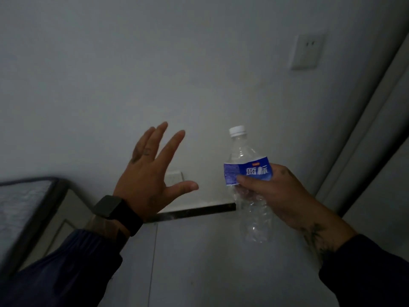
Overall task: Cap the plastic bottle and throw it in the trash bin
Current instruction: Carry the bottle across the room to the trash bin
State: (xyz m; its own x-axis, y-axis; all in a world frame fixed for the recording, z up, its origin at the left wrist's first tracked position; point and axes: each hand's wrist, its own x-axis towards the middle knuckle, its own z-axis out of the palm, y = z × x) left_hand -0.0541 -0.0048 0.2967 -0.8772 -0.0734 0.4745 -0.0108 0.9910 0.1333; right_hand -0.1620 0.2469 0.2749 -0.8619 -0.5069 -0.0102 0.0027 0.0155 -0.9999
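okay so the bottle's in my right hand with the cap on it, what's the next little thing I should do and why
Probably turn to find the trash bin, keeping the bottle upright. The white cap already sits on the plastic bottle, your right hand grips it at the blue label, and your left hand is open and free. No bin shows in the head view, only wall and floor.

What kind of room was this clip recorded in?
Probably a dim bedroom or dorm-type room indoors. A mattress edge sits at the lower left, a wall switch plate is mounted on the plain white wall, and a door frame runs along the right. No trash bin shows.
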